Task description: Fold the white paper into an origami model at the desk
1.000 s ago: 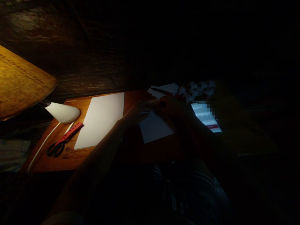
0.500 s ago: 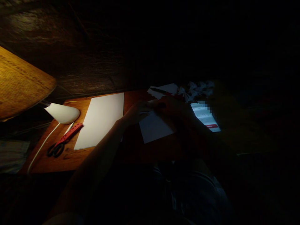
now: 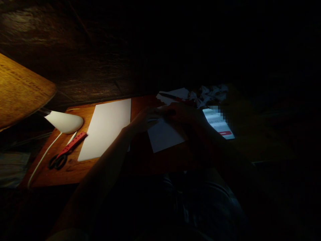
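The scene is very dark. A small white sheet of paper (image 3: 164,135) lies on the wooden table (image 3: 75,169) in front of me. My left hand (image 3: 144,119) grips its upper left edge with fingers curled. My right hand (image 3: 184,113) rests at the sheet's upper right, deep in shadow, and its fingers appear closed on the paper's top edge. Both hands meet over the far edge of the sheet.
A larger white sheet (image 3: 106,129) lies to the left. Black-handled scissors (image 3: 57,161) and a red strip (image 3: 72,144) sit beside a white lamp (image 3: 64,121) with its cord. A lit phone (image 3: 219,124) glows right; crumpled paper scraps (image 3: 208,93) lie behind.
The view has drifted slightly, so everything sits a little further left. The hands stay on the small sheet's top edge with barely any movement.
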Demonstrator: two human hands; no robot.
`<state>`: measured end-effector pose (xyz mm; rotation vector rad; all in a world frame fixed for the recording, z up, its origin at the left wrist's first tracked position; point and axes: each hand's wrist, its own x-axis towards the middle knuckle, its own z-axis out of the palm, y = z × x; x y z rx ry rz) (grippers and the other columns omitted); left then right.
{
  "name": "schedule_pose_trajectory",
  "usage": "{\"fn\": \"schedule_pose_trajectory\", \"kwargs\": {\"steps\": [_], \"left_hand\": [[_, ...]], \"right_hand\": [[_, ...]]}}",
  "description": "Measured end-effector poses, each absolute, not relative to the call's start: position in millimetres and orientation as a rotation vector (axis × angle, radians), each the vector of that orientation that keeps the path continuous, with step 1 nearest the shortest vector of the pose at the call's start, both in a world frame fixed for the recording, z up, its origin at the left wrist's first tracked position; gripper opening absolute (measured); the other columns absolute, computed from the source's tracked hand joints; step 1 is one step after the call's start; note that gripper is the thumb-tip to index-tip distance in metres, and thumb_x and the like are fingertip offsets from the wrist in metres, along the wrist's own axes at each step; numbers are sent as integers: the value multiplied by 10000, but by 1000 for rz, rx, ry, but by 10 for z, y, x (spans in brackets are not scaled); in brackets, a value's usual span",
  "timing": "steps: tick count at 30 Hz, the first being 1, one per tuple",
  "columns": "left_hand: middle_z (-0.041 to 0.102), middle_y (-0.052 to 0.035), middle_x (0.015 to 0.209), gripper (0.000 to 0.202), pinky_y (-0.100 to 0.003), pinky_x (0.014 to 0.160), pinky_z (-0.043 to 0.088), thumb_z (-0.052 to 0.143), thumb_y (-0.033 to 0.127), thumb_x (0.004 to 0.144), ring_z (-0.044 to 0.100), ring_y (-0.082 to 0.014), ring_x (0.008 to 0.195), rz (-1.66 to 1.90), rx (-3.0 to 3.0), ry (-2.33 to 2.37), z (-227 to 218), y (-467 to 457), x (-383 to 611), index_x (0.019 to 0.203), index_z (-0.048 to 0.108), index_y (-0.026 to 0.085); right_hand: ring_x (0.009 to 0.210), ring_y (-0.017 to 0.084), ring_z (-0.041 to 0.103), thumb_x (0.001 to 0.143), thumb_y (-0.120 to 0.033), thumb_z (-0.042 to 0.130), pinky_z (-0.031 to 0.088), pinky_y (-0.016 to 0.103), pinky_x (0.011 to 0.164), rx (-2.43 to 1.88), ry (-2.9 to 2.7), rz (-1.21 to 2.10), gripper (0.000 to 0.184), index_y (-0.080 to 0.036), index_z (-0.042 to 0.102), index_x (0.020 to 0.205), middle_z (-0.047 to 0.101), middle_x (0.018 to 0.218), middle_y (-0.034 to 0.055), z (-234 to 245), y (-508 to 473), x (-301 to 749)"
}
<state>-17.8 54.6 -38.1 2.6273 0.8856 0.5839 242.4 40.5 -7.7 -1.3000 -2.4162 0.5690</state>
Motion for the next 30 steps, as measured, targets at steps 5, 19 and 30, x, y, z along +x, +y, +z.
{"fn": "schedule_pose_trajectory", "kwargs": {"steps": [5,19,30], "left_hand": [[725,-108,1373,338,-524,1112,550,656,239,976,659,-313,1286,503,2728,924,-334,474,-178,1287,785,265],[691,-83,1429,284,-514,1137,537,598,234,1035,607,-289,1350,479,2799,896,-309,451,-186,1203,822,281],[746,-53,1394,387,-526,1152,515,599,166,986,596,-282,1369,376,2792,877,-220,378,-164,1299,788,295]], "right_hand": [[1017,229,698,894,-206,744,473,307,869,-1346,-2418,587,255,-183,808,1141,783,1188,95,-48,389,2427],[1051,238,704,914,-234,750,484,325,886,-1418,-2435,612,289,-212,805,1197,783,1224,90,35,356,2409],[1085,260,725,915,-205,751,506,332,928,-1407,-2419,609,308,-169,805,1216,786,1258,132,11,361,2416]]}}
